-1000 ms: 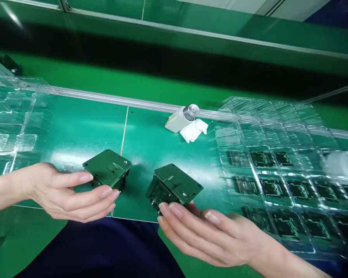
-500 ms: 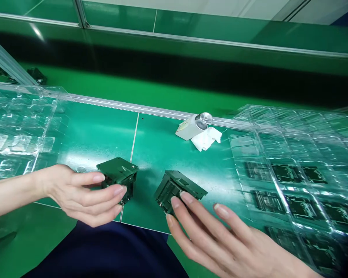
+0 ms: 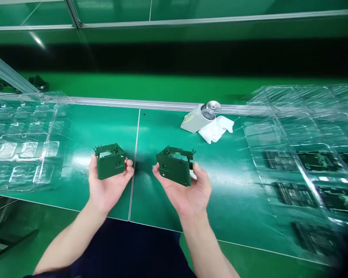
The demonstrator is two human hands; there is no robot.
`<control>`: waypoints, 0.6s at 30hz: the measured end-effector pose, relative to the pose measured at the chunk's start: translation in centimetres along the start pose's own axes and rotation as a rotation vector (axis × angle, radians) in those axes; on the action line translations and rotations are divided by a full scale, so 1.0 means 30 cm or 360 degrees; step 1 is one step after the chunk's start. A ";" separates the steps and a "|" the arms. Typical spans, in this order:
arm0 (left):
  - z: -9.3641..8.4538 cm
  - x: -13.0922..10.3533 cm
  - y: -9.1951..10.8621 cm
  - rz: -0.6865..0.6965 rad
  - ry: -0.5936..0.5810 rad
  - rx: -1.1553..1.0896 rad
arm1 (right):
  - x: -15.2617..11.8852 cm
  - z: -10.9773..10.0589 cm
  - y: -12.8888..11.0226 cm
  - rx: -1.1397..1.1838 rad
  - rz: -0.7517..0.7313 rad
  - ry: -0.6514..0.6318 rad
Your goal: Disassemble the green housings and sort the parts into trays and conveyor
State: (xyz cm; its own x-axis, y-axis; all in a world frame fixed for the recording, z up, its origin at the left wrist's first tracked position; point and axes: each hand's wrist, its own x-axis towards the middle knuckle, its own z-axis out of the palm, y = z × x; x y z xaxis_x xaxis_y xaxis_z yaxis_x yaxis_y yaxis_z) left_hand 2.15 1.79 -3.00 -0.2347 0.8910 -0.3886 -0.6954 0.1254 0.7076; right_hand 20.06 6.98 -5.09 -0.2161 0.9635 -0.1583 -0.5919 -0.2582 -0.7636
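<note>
My left hand (image 3: 106, 189) grips a dark plastic housing (image 3: 111, 166), thumb on its left side and fingers curled at its right. In my right hand (image 3: 191, 193) is a similar dark housing (image 3: 174, 168), held between the thumb on the right and the fingers on the left. Both parts are raised over the front of the green-topped table, a gap between them. Each shows a flat face with small holes towards me and an open frame with small prongs along its top. The undersides of both parts are partly hidden by my palms.
A white box-shaped container (image 3: 195, 119) with round metal tops stands near the table's back rail, crumpled white tissue (image 3: 216, 129) beside it. Clear trays (image 3: 48, 143) are on the left. Stacked clear trays (image 3: 303, 154) at the right hold several dark parts (image 3: 295, 195).
Both hands have turned palms up and now hold the housings from below. The parts have been rotated, so their flat faces point towards me. The camera view has shifted slightly.
</note>
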 end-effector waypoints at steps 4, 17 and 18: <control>0.036 0.001 -0.034 -0.0198 0.0099 -0.0209 | -0.001 0.017 0.053 0.0345 0.0132 -0.0072; -0.311 0.090 -0.114 0.0802 -0.0464 0.2011 | -0.109 -0.058 0.045 -0.2421 -0.0659 -0.0686; -0.334 0.098 -0.127 0.0817 -0.0572 0.2080 | -0.110 -0.054 0.058 -0.2485 -0.0731 -0.0741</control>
State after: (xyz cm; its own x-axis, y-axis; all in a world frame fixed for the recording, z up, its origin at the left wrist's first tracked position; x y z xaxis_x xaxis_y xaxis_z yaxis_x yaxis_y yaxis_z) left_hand -2.70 -0.43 -12.76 0.0538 0.9939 0.0960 0.5624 -0.1096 0.8196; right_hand 21.00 3.48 -6.90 -0.6189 0.7587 0.2033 0.5481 0.6026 -0.5800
